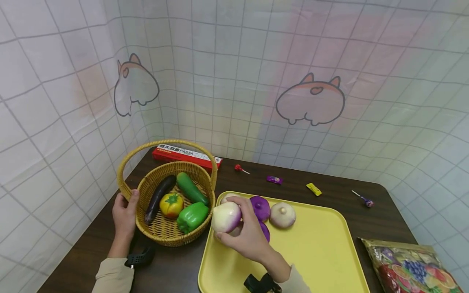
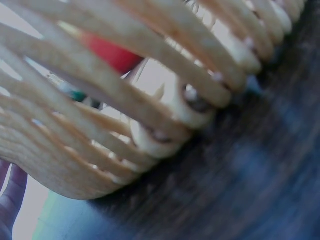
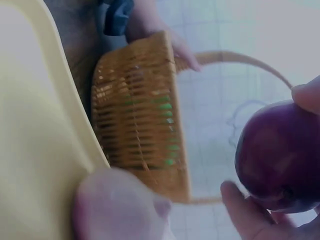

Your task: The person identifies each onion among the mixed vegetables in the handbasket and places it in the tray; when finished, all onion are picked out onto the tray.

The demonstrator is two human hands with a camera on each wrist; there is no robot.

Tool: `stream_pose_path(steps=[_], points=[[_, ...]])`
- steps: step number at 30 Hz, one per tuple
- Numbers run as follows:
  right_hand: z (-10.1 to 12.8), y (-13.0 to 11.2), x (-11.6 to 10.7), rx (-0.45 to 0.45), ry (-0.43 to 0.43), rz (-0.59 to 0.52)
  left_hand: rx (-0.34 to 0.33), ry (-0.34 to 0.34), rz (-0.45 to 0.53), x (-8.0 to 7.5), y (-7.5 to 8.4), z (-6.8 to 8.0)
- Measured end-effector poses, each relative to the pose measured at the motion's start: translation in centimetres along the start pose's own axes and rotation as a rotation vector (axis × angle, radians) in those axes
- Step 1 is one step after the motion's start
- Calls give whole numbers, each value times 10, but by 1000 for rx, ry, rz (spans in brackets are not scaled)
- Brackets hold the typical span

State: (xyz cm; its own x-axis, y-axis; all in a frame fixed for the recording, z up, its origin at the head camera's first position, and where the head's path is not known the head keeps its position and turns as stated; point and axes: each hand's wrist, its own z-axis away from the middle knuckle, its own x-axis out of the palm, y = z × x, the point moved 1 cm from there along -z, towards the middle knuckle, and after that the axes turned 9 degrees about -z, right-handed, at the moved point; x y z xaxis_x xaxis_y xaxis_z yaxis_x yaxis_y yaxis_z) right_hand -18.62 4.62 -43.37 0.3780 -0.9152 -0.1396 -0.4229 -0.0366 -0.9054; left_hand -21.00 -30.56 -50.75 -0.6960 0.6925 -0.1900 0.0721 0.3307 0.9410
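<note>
My right hand [image 1: 249,232] pinches a round white-and-purple turnip [image 1: 226,217] between thumb and fingers, over the left edge of the yellow tray [image 1: 315,252]. In the right wrist view, the turnip's dark purple side [image 3: 280,155] faces me. My left hand [image 1: 124,213] grips the wicker basket [image 1: 172,240] at its left side, near the foot of the handle. Inside the basket lie an eggplant [image 1: 159,197], a cucumber [image 1: 192,189], a yellow-red tomato [image 1: 171,205] and a green bell pepper [image 1: 192,217]. More turnips [image 1: 283,215] sit on the tray, partly hidden by my right hand.
Behind the basket lies a red pasta box [image 1: 183,156]. A red lollipop [image 1: 239,168], a purple candy [image 1: 274,179], a yellow candy [image 1: 314,189] and a purple lollipop [image 1: 366,200] line the table's back. At the right is a fruit-printed bag [image 1: 412,266].
</note>
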Motion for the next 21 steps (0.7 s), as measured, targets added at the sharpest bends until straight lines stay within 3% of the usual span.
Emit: stream_pose_path(steps=[6, 9, 16, 21], points=[[14, 2, -33, 61, 49, -148, 8, -19, 8, -5, 20, 8], [23, 4, -49, 109, 67, -140, 28, -28, 25, -6, 30, 12], [45, 11, -78, 143, 120, -90, 5, -11, 17, -1, 5, 1], [59, 17, -96, 155, 191, -52, 13, 10, 10, 1, -1, 0]])
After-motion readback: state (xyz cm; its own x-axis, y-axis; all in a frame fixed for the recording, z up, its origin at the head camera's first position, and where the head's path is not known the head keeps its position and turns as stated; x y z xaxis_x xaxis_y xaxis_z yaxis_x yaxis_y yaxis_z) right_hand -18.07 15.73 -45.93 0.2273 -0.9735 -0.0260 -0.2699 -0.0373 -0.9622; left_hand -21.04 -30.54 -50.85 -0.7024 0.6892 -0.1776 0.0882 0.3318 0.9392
